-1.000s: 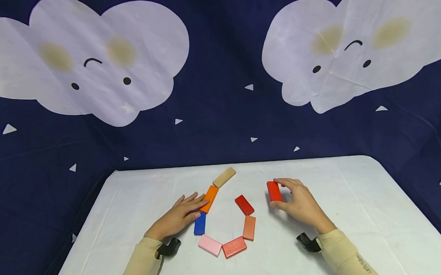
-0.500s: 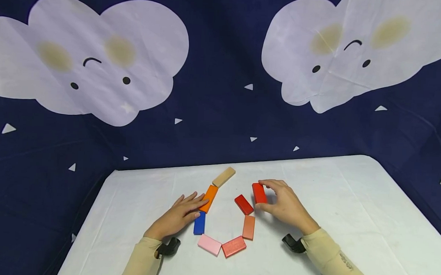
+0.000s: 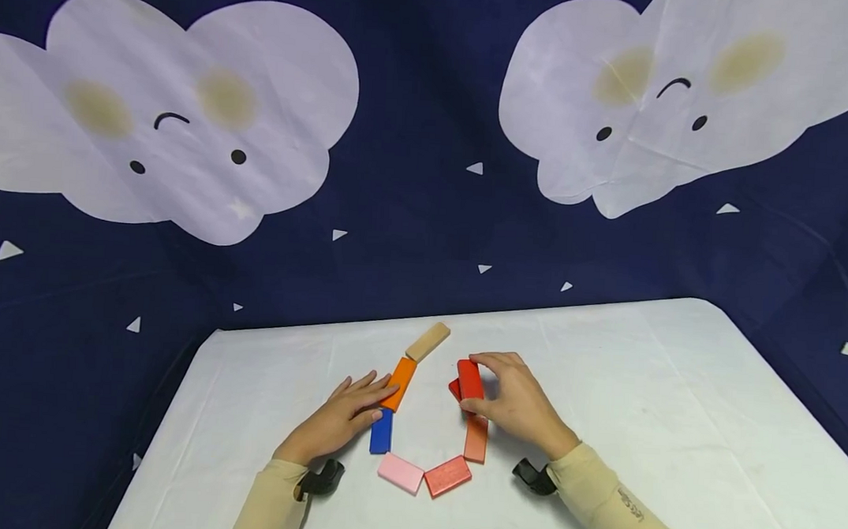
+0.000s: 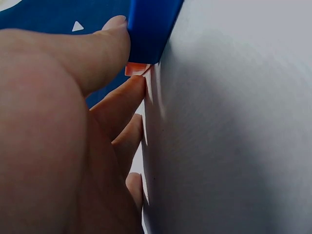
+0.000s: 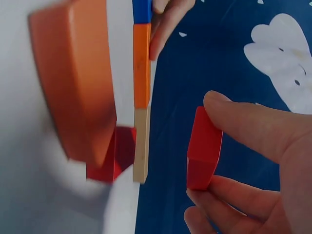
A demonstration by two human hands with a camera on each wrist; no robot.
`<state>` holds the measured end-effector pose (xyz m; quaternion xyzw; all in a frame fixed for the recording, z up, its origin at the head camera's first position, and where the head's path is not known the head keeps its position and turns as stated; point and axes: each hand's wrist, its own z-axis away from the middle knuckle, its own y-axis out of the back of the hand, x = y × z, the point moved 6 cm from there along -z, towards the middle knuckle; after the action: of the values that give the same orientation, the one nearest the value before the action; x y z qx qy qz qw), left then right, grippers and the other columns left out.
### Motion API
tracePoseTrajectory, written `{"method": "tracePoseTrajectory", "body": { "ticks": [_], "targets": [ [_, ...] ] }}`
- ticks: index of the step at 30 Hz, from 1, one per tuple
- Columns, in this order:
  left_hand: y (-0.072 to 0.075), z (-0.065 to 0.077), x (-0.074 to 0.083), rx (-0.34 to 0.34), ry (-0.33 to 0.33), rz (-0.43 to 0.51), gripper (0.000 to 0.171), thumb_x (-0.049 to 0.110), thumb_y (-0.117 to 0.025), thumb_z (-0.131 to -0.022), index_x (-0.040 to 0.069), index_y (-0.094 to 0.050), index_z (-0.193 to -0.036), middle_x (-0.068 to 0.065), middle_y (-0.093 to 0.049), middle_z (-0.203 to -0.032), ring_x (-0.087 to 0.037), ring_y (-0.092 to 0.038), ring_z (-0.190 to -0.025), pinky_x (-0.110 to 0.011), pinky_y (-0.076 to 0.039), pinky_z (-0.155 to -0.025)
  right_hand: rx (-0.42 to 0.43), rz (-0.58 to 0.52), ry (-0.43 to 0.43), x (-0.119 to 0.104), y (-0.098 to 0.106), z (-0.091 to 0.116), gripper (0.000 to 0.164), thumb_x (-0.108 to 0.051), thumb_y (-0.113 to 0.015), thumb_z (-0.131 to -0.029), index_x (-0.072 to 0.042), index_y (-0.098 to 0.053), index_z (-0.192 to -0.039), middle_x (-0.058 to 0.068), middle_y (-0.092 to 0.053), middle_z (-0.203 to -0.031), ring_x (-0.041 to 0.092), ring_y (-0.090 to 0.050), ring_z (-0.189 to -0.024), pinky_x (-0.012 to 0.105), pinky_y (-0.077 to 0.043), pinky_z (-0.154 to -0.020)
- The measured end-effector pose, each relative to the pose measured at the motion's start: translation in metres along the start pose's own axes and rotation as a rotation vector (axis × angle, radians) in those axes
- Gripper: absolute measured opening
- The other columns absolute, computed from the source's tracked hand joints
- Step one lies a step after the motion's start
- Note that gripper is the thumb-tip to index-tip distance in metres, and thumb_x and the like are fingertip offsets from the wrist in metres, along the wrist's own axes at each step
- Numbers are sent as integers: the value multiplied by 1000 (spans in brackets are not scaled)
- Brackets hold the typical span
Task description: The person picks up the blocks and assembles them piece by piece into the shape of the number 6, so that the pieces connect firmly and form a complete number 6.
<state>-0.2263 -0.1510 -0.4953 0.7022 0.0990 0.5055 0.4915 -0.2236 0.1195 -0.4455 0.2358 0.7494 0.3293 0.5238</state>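
Observation:
My right hand (image 3: 521,399) pinches a bright red block (image 3: 470,378) between thumb and fingers. In the right wrist view that red block (image 5: 204,139) is lifted off the table. From the head view it partly covers a darker red block (image 3: 455,389) lying below. With outstretched fingers my left hand (image 3: 339,419) rests at the orange block (image 3: 403,380), its thumb at the blue block (image 3: 381,432). The left wrist view shows the thumb against the side of the blue block (image 4: 153,31).
A natural wood block (image 3: 428,342) extends the line beyond the orange one. A pink block (image 3: 401,473), a coral-red block (image 3: 448,477) and a salmon block (image 3: 476,440) curve round the near side. All lie on a white-covered table (image 3: 645,408) before a dark blue cloth (image 3: 413,177).
My right hand has carried the red block leftward, from well right of the curve to above the darker red block. The left hand stays on the orange and blue blocks.

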Motion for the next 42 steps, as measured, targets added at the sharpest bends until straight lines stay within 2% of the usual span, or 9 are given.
{"method": "tracePoseTrajectory", "body": {
  "ticks": [14, 18, 26, 35, 42],
  "targets": [
    [-2, 0, 0, 0, 25, 6, 45, 33, -51, -106, 18, -53, -148, -8, -39, -158, -33, -21, -152, -62, -5, -121, -41, 21, -1, -17, -27, -3, 64, -27, -91, -72, -5, -67, -127, 6, -68, -124, 24, -56, -114, 39, -53, -93],
    [-2, 0, 0, 2, 24, 9, 45, 32, -52, -106, 19, -52, -149, -7, -39, -159, -33, -21, -152, -62, -5, -121, -47, 37, 10, -21, -33, -3, 64, -29, -92, -72, -4, -68, -126, 8, -69, -122, 25, -56, -112, 40, -53, -92],
    [-2, -1, 0, -1, 36, 2, 45, 31, -53, -105, 19, -52, -149, -6, -38, -159, -32, -21, -152, -61, -4, -121, -63, 118, 28, -34, -42, -8, 63, -34, -92, -71, 0, -70, -120, 11, -72, -114, 27, -59, -107, 43, -49, -93],
    [-2, -1, 0, 3, 16, 6, 45, 30, -54, -105, 18, -53, -148, -8, -39, -158, -34, -22, -151, -63, -5, -120, -137, 171, 27, -45, -56, -18, 61, -38, -92, -70, 1, -73, -114, 10, -74, -103, 23, -58, -93, 38, -49, -82],
    [-2, -1, -1, 3, 20, 5, 45, 30, -54, -105, 18, -53, -148, -7, -39, -158, -33, -22, -152, -62, -5, -120, -163, 267, 61, -50, -65, -22, 62, -42, -93, -68, 0, -74, -110, 6, -73, -94, 21, -56, -85, 36, -49, -77]
  ]
}}
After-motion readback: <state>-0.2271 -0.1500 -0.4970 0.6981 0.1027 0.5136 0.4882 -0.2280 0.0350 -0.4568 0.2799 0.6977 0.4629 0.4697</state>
